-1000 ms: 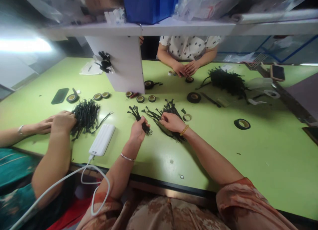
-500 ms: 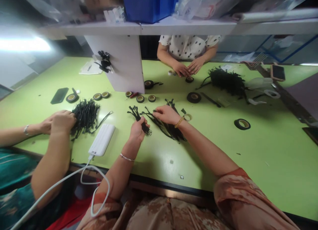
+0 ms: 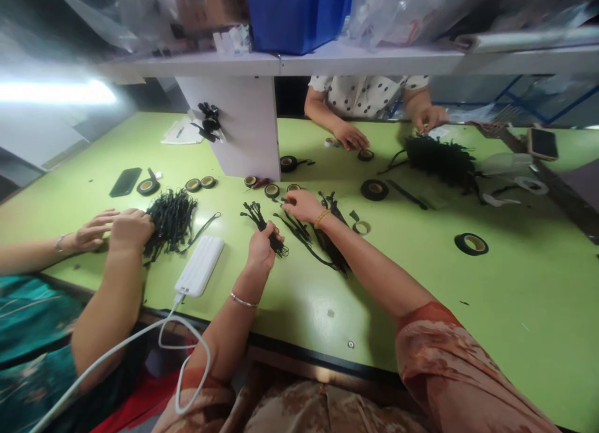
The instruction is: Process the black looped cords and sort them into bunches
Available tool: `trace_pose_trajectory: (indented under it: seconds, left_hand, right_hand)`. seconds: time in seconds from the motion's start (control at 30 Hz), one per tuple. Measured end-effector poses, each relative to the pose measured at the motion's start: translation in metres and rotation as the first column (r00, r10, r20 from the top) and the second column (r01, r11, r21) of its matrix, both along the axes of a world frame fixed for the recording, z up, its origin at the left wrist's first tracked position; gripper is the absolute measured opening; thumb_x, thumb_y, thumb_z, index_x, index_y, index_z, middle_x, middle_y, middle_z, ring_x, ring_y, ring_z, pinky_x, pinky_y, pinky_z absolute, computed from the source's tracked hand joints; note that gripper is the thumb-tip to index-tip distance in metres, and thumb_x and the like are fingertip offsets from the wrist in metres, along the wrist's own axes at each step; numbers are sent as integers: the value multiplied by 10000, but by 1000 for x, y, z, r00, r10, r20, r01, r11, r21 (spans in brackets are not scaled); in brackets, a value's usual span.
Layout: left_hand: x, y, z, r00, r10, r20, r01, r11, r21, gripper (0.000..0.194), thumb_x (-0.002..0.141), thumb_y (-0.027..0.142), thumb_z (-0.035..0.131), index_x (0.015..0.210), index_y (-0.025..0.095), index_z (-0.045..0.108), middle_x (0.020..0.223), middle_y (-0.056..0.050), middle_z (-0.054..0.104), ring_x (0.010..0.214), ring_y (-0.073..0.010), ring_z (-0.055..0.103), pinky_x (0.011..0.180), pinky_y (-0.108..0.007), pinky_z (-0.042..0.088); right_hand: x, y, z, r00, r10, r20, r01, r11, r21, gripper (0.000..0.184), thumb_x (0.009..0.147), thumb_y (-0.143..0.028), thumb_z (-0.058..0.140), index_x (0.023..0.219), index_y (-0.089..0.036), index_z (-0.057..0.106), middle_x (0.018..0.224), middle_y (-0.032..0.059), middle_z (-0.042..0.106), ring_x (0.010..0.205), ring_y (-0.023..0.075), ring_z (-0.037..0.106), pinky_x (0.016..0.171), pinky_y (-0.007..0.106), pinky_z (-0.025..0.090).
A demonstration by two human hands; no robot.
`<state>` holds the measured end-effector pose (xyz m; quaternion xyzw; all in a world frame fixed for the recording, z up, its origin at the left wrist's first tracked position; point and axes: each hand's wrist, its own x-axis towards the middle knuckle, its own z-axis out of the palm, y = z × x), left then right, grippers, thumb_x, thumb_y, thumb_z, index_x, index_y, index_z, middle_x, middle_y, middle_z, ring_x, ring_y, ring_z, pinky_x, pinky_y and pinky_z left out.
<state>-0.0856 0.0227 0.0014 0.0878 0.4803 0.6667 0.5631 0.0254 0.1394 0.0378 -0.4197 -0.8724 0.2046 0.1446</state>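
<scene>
My left hand [image 3: 262, 244] is closed round a bundle of short black cables [image 3: 255, 216], their connector ends fanned out above the fist and their looped ends below it. To the right of it, my right hand [image 3: 303, 206] has its fingertips pinched together at the end of a thin black cable, partly hidden by the fingers. Under that wrist lies a loose pile of black cables [image 3: 331, 249] on the green table, with a few strands spread towards my left hand.
A white power bank [image 3: 200, 266] with a white cord lies at left. A person beside me handles a black cable heap [image 3: 172, 224]; another person sits opposite by a second heap [image 3: 440, 161]. Tape rolls [image 3: 374, 189] are scattered about. A shelf [image 3: 327, 62] and upright panel [image 3: 248, 127] stand ahead.
My right hand has moved slightly left and away from me, above the spread strands. My left hand keeps its bundle. One hand of the person opposite has moved to the far cable heap.
</scene>
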Motion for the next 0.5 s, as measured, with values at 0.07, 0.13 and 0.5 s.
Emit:
trace_pose_trajectory:
  seconds: [0.07, 0.13, 0.5]
  left_hand:
    - [0, -2, 3, 999, 6, -52, -4, 999, 33, 244, 768, 261, 723, 697, 150, 517, 583, 36, 511, 463, -61, 469, 542, -224, 460]
    - [2, -4, 6, 993, -2, -114, 8, 999, 52, 254, 755, 300, 738, 708, 144, 543, 624, 12, 562, 509, -78, 526, 603, -252, 491]
    - [20, -14, 17, 925, -241, -293, 292, 946, 142, 373, 672, 408, 798, 853, 132, 623, 683, -21, 650, 623, -143, 622, 668, -302, 515]
  right_hand:
    - [14, 0, 10, 986, 15, -168, -21, 999, -36, 173, 821, -295, 556, 780, -144, 629, 700, 10, 608, 649, 133, 500, 614, 244, 345]
    - [26, -3, 19, 950, 46, -309, -84, 990, -111, 180, 814, -326, 546, 757, -159, 583, 626, -32, 528, 581, 112, 469, 584, 232, 345]
    - [19, -42, 25, 861, -24, -508, -129, 956, -263, 126, 834, -288, 541, 771, -181, 521, 609, -40, 526, 543, 109, 490, 570, 237, 402]
